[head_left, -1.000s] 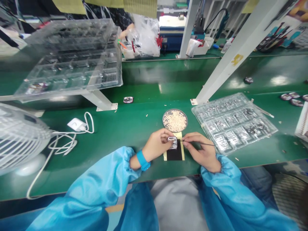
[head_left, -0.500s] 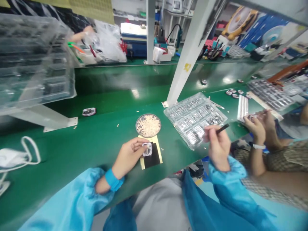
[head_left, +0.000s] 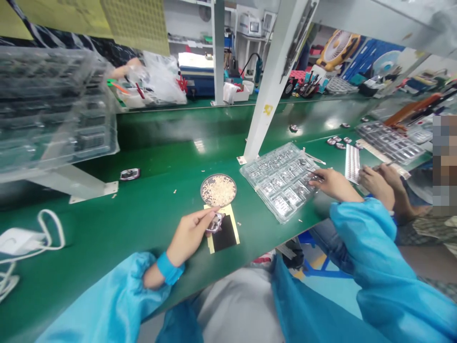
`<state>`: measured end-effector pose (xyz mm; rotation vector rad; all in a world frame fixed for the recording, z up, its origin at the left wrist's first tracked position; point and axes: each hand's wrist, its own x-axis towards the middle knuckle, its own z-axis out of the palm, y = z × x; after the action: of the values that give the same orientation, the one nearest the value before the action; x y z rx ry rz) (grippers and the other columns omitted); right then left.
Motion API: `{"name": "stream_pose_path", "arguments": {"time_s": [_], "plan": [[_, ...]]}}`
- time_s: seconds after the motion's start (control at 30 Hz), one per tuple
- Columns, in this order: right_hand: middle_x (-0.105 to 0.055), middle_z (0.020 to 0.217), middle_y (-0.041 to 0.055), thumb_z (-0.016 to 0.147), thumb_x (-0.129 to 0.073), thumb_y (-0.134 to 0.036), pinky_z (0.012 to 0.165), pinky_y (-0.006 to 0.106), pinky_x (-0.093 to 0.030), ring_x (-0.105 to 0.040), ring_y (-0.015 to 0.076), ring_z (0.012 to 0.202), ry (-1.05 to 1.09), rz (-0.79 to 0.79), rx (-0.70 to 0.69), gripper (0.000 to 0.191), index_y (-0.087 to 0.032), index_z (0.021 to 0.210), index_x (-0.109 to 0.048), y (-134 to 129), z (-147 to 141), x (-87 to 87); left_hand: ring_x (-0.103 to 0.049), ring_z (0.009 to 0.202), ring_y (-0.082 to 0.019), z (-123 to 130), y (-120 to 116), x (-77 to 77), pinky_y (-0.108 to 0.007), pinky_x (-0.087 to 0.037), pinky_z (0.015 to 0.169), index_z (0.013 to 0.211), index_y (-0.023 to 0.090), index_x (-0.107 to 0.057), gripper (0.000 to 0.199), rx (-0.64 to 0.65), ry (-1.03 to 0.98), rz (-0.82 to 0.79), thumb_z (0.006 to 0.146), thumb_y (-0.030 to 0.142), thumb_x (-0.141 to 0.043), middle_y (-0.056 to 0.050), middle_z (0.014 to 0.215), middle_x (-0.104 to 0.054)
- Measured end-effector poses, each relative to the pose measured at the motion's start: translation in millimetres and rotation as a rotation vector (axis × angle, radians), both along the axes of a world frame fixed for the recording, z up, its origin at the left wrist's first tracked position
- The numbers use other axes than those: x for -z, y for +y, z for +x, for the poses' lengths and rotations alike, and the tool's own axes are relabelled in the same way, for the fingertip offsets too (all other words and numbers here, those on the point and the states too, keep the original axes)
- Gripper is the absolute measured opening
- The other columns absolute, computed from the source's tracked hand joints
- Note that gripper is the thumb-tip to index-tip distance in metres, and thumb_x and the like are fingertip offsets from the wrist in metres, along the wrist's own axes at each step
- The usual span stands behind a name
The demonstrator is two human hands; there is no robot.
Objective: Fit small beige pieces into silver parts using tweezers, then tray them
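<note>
My left hand [head_left: 191, 236] pinches a small square electronic part [head_left: 215, 223] with a pale purple rim, tilted over a black pad [head_left: 225, 233] on yellow paper. Just beyond the pad sits a round dish [head_left: 218, 189] full of tiny beige and dark pieces. My right hand [head_left: 330, 183] grips slim dark tweezers [head_left: 311, 173], their tip over the right side of a clear compartment tray [head_left: 266, 178] of small metallic parts. Whether anything is between the tweezer tips is too small to tell.
A similar square part [head_left: 129, 174] lies left on the green bench [head_left: 153, 205]. A white post [head_left: 264, 109] rises behind the tray. Stacked clear trays [head_left: 57, 105] stand left, above a white charger with cable [head_left: 23, 240]. A co-worker's hands [head_left: 378, 183] work close by at right.
My right hand has moved right and forward, turning the tweezers from pointing right to reaching left over the tray. The part in my left hand has tilted. The head view has shifted slightly.
</note>
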<state>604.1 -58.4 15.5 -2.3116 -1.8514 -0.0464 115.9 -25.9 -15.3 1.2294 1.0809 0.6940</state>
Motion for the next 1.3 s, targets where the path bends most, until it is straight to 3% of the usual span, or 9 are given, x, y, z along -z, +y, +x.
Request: {"name": "stream_pose_path", "arguments": {"time_s": [0.1,0.23,0.33,0.43,0.6,0.77,0.93,1.07,1.3], "plan": [[-0.069,0.081,0.0074,0.079,-0.069,-0.046,0.067,0.032,-0.044,-0.063,0.0227,0.073,0.046,0.085,0.016,0.028,-0.019,0.085,-0.07,-2,-13,-14.3,-0.071,0.074,-0.019,1,0,-4.4,-0.027,-0.055,0.063,0.12,0.012,-0.07,0.051,-0.018,-0.078,-0.081,0.083,0.047,-0.07,-0.011,0.101,-0.077],[-0.067,0.077,0.0034,0.083,-0.066,-0.053,0.059,0.028,-0.043,-0.06,0.0179,0.064,0.477,0.277,0.0,0.034,-0.02,0.09,-0.061,-7,-69,-25.5,-0.074,0.087,-0.024,2,-1,-11.8,-0.033,-0.059,0.08,0.126,0.013,-0.065,0.057,-0.007,-0.198,-0.198,0.076,0.036,-0.079,-0.012,0.108,-0.075],[-0.068,0.074,0.0007,0.086,-0.066,-0.053,0.053,0.026,-0.041,-0.064,0.0175,0.061,0.836,0.136,-0.112,0.033,-0.023,0.094,-0.054,-10,-133,-21.4,-0.074,0.09,-0.023,2,-1,-13.2,-0.031,-0.058,0.083,0.126,0.013,-0.063,0.063,0.029,-0.237,-0.219,0.069,0.027,-0.084,-0.008,0.099,-0.077],[-0.071,0.075,-0.0001,0.092,-0.06,-0.05,0.06,0.027,-0.048,-0.068,0.0182,0.066,1.092,-0.058,-0.248,0.029,-0.024,0.093,-0.046,-12,-193,-10.3,-0.074,0.086,-0.019,2,-1,-10.3,-0.026,-0.057,0.081,0.113,0.012,-0.069,0.048,0.057,-0.203,-0.173,0.07,0.028,-0.084,-0.008,0.094,-0.076],[-0.066,0.075,-0.0001,0.089,-0.066,-0.045,0.065,0.028,-0.049,-0.063,0.0164,0.069,1.115,-0.08,-0.35,0.026,-0.022,0.087,-0.055,-16,-252,1.3,-0.072,0.067,-0.017,4,-2,-3.1,-0.025,-0.058,0.058,0.098,0.013,-0.064,0.039,0.038,-0.167,-0.136,0.073,0.039,-0.081,-0.004,0.082,-0.072],[-0.073,0.088,0.003,0.084,-0.071,-0.041,0.071,0.029,-0.051,-0.066,0.0188,0.08,1.198,-0.124,-0.355,0.023,-0.02,0.094,-0.072,-20,-270,-0.9,-0.069,0.051,-0.016,5,-3,-2.7,-0.017,-0.044,0.039,0.097,0.013,-0.058,0.04,0.011,-0.139,-0.133,0.076,0.041,-0.077,-0.003,0.074,-0.07],[-0.072,0.07,0.0023,0.083,-0.072,-0.045,0.063,0.027,-0.049,-0.064,0.0164,0.066,1.248,-0.2,-0.266,0.029,-0.018,0.073,-0.072,-22,-277,8.0,-0.071,0.06,-0.016,3,-4,-11.1,-0.021,-0.053,0.05,0.107,0.011,-0.062,0.039,0.01,-0.215,-0.155,0.078,0.034,-0.074,-0.009,0.086,-0.074],[-0.069,0.066,0.0023,0.085,-0.07,-0.047,0.06,0.027,-0.046,-0.061,0.0159,0.062,1.267,-0.141,-0.243,0.034,-0.018,0.069,-0.068,-24,-284,16.1,-0.072,0.069,-0.016,3,-5,-14.3,-0.025,-0.058,0.06,0.113,0.011,-0.064,0.044,0.014,-0.273,-0.139,0.078,0.034,-0.076,-0.011,0.097,-0.074],[-0.059,0.062,-0.0004,0.085,-0.07,-0.044,0.049,0.026,-0.035,-0.047,0.0133,0.054,1.078,0.091,-0.166,0.027,-0.019,0.075,-0.066,-29,-291,25.1,-0.072,0.064,-0.017,7,-9,-11.6,-0.019,-0.051,0.047,0.107,0.012,-0.064,0.036,-0.034,-0.158,-0.043,0.076,0.027,-0.076,-0.01,0.092,-0.074]]}}
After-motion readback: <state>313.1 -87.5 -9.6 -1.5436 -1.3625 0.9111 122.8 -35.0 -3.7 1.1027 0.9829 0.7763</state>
